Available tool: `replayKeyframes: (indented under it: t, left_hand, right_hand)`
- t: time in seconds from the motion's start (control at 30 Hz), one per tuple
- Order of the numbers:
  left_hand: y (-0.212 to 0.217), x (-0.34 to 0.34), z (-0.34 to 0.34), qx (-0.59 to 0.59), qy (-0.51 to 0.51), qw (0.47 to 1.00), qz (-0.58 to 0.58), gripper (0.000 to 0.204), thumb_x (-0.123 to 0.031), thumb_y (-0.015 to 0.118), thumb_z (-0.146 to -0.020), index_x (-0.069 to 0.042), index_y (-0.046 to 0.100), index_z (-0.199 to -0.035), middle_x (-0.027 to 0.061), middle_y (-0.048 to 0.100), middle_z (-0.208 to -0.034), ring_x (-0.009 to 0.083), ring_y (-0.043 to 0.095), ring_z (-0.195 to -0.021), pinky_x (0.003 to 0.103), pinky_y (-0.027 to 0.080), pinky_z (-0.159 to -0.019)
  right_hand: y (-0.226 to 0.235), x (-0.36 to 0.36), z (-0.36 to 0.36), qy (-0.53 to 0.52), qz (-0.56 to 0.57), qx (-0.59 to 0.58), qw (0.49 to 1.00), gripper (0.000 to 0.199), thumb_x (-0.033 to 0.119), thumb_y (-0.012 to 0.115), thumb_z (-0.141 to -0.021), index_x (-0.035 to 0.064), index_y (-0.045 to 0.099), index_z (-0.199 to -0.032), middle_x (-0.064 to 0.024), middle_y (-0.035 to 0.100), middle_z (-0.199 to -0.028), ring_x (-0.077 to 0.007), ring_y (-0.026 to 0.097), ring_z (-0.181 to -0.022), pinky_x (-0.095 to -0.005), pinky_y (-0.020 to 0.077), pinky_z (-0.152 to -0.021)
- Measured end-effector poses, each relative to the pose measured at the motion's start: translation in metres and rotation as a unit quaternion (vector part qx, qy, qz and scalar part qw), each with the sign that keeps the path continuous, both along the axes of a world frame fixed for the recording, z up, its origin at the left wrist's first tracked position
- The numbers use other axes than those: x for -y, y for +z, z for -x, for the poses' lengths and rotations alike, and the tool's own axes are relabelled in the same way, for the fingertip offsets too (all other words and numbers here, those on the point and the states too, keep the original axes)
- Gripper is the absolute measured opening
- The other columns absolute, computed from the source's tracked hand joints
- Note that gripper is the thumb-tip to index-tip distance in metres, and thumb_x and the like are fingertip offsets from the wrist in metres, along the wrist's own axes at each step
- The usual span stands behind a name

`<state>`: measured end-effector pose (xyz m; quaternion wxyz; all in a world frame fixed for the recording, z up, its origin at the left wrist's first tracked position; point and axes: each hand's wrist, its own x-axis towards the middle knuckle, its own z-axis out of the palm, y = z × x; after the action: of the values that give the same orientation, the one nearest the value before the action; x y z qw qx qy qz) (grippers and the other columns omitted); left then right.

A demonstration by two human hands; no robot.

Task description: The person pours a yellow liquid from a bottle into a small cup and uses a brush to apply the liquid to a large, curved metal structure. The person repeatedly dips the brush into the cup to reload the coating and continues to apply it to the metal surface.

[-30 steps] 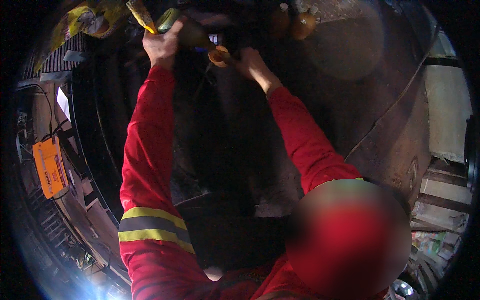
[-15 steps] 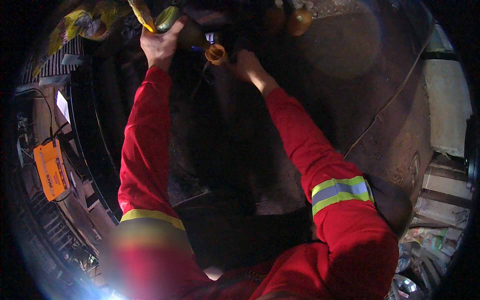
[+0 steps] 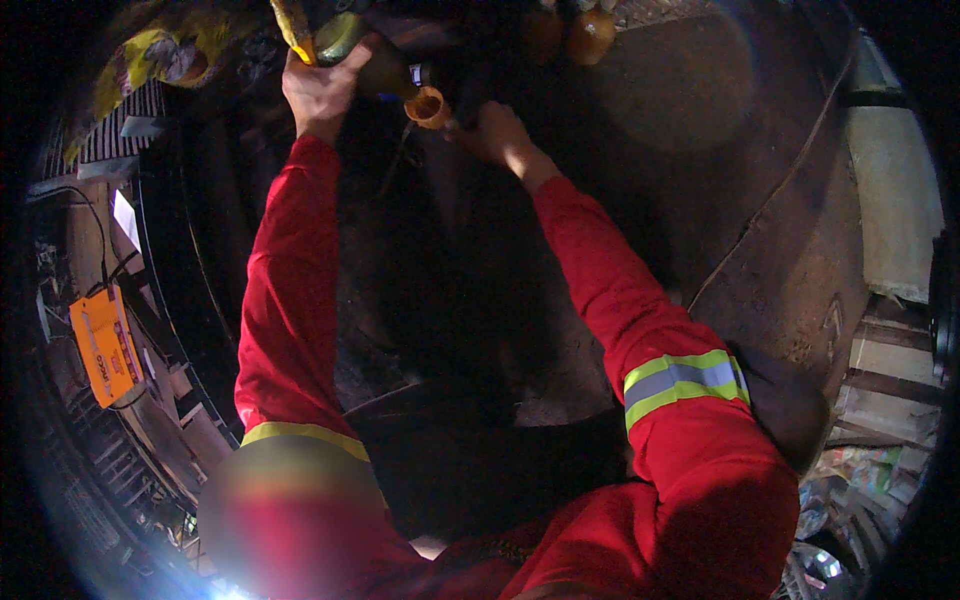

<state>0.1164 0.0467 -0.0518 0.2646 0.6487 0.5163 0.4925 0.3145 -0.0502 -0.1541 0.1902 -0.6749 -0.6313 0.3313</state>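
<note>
My left hand (image 3: 320, 95) is closed at the far left, wrapped round a dark, long thing with a rounded green end (image 3: 340, 38). The shade hides its exact kind. A yellow piece (image 3: 293, 30) sticks up beside the same hand. Just right of it, an orange, hollow, cup-like thing (image 3: 427, 108) shows its open mouth. My right hand (image 3: 497, 132) is beside this cup-like thing, its fingers bent and their tips close to the rim. Deep shadow hides whatever those fingers hold.
Two rounded orange-brown objects (image 3: 590, 38) stand at the far edge. A thin cord (image 3: 765, 205) crosses the brown ground on the right. An orange box (image 3: 105, 347) lies among clutter at the left. Pale slabs (image 3: 895, 205) and wooden slats (image 3: 890, 365) line the right side.
The view has shifted slightly. The orange cup-like thing sits a little further left relative to my right hand, while both hands keep nearly the same pose.
</note>
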Motion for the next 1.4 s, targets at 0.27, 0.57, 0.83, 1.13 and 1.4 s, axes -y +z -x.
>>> replayKeyframes:
  t: [0.27,0.57,0.83,1.13,1.4]
  left_hand:
    - [0.005,0.008,-0.015,0.007,-0.018,1.0,0.0,0.055,-0.026,0.088,-0.065,0.003,0.061,-0.103,0.0086,0.069,-0.096,0.0146,0.066,-0.086,0.029,0.054,-0.078]
    - [-0.008,-0.002,-0.007,0.005,-0.037,0.999,-0.004,0.058,-0.026,0.088,-0.064,0.004,0.06,-0.105,0.0099,0.069,-0.097,0.015,0.066,-0.086,0.029,0.054,-0.078]
    - [-0.008,-0.001,-0.004,-0.056,-0.012,0.998,0.007,0.062,-0.028,0.089,-0.063,0.005,0.058,-0.106,0.011,0.069,-0.098,0.0167,0.066,-0.089,0.03,0.054,-0.08]
    - [-0.008,0.001,-0.01,-0.066,-0.017,0.998,0.002,0.064,-0.03,0.088,-0.063,0.005,0.057,-0.106,0.0129,0.068,-0.099,0.0179,0.066,-0.089,0.031,0.054,-0.081]
    - [-0.006,0.003,-0.004,-0.027,-0.036,0.999,0.016,0.045,-0.005,0.079,-0.073,0.003,0.057,-0.112,0.0077,0.067,-0.105,0.0141,0.063,-0.092,0.029,0.051,-0.084]
  right_hand:
    - [-0.013,-0.004,-0.004,-0.009,-0.002,-0.013,1.0,0.06,0.057,0.073,-0.071,-0.0018,0.071,-0.085,-0.0222,0.069,-0.086,-0.0365,0.067,-0.085,-0.0428,0.0532,-0.076]
    - [0.002,0.0,-0.007,-0.034,0.03,-0.046,0.998,0.064,0.06,0.074,-0.068,-0.0027,0.07,-0.082,-0.0224,0.069,-0.087,-0.0365,0.067,-0.086,-0.0433,0.0533,-0.076]
    - [0.021,0.005,-0.005,-0.038,0.034,-0.06,0.997,0.06,0.051,0.079,-0.067,-0.0002,0.069,-0.096,-0.022,0.068,-0.097,-0.0354,0.067,-0.091,-0.0423,0.053,-0.08]
    - [-0.016,0.012,-0.004,-0.081,-0.257,-0.079,0.96,0.034,0.031,0.074,-0.075,0.0047,0.069,-0.096,-0.0149,0.068,-0.101,-0.0328,0.063,-0.103,-0.0415,0.0469,-0.093]
    - [-0.009,0.032,0.006,0.068,-0.498,0.011,0.865,0.018,0.009,0.064,-0.081,0.0037,0.066,-0.098,-0.0129,0.057,-0.123,-0.0311,0.045,-0.127,-0.055,0.03,-0.108]
